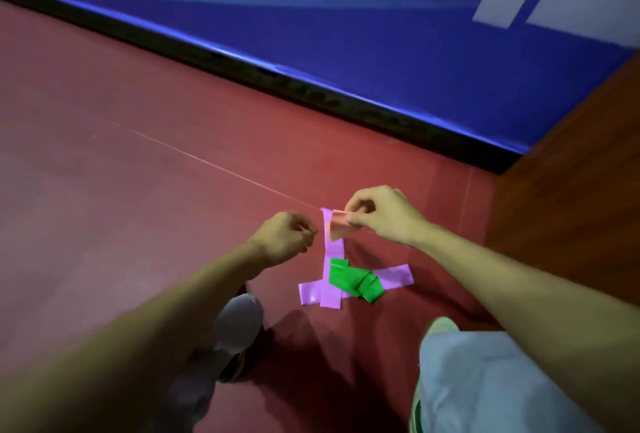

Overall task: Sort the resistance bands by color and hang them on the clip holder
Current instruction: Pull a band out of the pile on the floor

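From my station I look down on a red floor (138, 207), both bare arms reaching forward over it; the right hand (384, 216) pinches an orange band (337, 230) between thumb and forefinger, its other fingers curled in above, and the band hangs from that pinch as a short folded flap, clear of the floor; the left hand (284, 235) hovers just beside it, fingers curled and thumb tip drawn to the forefinger, but I cannot tell whether it grips an edge of the band or nothing.

Directly below the hands the other bands lie in a small heap; a long purple band (333, 252) runs from behind the orange flap down toward me; a second purple band (398, 276) crosses its near end, slanting up to the right; a green band (356, 282) lies crumpled in folds on top of that crossing, touching both.

A grey shoe (240, 321) stands near the heap on the left; a pale trouser leg (491, 387) fills the lower right; a blue padded wall (346, 34) with white shapes runs diagonally across the top, a black strip (311, 96) at its foot; a brown wooden panel (571, 173) meets it at the right.
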The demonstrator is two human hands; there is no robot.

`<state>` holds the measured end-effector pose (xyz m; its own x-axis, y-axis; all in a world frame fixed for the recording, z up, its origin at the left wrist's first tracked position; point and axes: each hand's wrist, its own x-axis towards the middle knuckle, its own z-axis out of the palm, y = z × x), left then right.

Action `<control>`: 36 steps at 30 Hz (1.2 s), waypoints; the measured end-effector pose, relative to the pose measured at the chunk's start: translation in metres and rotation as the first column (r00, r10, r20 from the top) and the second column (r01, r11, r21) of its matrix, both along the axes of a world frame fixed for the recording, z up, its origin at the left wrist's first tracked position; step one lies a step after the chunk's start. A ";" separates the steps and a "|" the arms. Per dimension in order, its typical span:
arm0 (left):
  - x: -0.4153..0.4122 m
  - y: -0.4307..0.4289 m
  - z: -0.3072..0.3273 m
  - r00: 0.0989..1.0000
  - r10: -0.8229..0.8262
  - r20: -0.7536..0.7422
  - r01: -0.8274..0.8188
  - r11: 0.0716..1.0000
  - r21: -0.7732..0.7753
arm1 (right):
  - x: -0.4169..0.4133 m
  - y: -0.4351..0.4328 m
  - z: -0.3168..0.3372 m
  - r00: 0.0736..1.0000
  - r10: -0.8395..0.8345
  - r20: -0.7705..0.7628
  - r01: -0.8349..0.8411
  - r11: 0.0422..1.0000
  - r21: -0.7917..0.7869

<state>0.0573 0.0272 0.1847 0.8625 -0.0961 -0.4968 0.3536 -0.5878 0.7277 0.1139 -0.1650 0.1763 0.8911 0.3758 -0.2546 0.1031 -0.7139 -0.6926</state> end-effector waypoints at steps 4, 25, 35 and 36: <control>-0.022 -0.010 0.033 0.991 0.122 0.053 -0.116 0.988 -0.102 | -0.023 -0.006 0.051 0.998 -0.042 0.040 0.034 0.984 0.173; -0.034 -0.062 0.065 0.989 -0.074 0.130 0.096 0.980 -0.174 | -0.041 -0.034 0.117 0.894 -0.320 -0.314 0.441 0.500 0.745; -0.031 -0.070 0.070 0.988 0.093 0.120 -0.049 0.944 -0.327 | -0.024 -0.054 0.109 0.703 -0.440 -0.559 0.688 0.224 0.690; -0.031 -0.071 0.072 0.985 0.121 0.125 -0.069 0.933 -0.354 | -0.024 -0.054 0.109 0.689 -0.445 -0.572 0.698 0.194 0.689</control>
<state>0.0267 -0.0438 0.2564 0.9352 -0.1544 -0.3186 0.2730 -0.2585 0.9266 0.0902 -0.2194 0.2851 0.9257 -0.1010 -0.3644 -0.2922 0.4208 -0.8588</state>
